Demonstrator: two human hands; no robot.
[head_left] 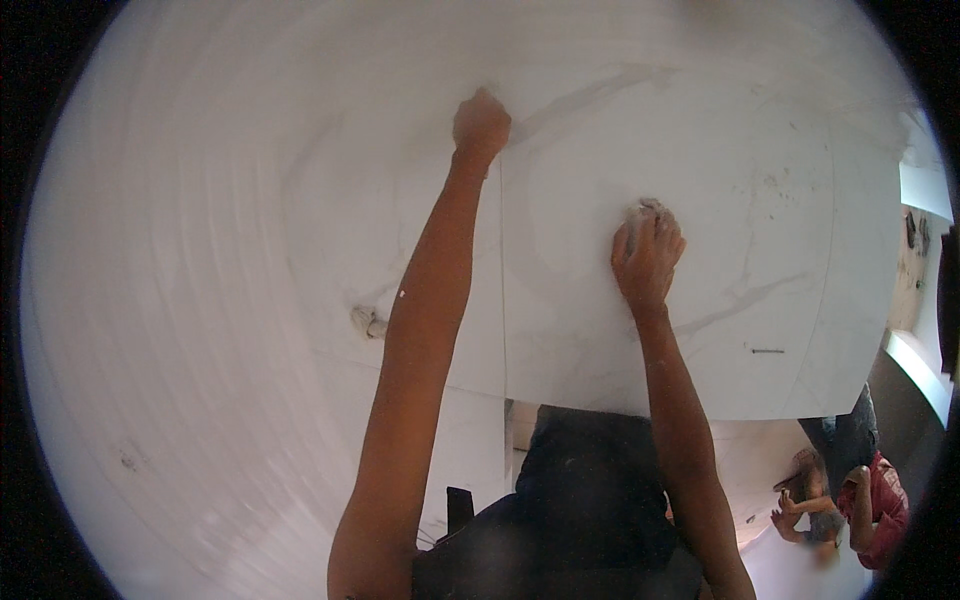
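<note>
My right hand point(648, 258) presses a crumpled whitish wad point(652, 205), which looks like cloth, against a white grey-veined panel point(600, 340). Its fingers are bent over the wad, partly covering it. Farther off and to the left, my left hand point(482, 122) is closed like a fist on the white surface, near the top of a thin seam point(503, 270). Whatever that hand may hold is hidden. Beside my left forearm lies a second crumpled pale wad point(368, 322), partly covered by the arm.
A thin dark rod-like piece point(768, 351) lies on the panel at the right. Brownish specks point(765, 190) mark its far right part. Beyond the panel's near right edge, a person in a red top point(885, 515) and another person's arms point(805, 505) are visible.
</note>
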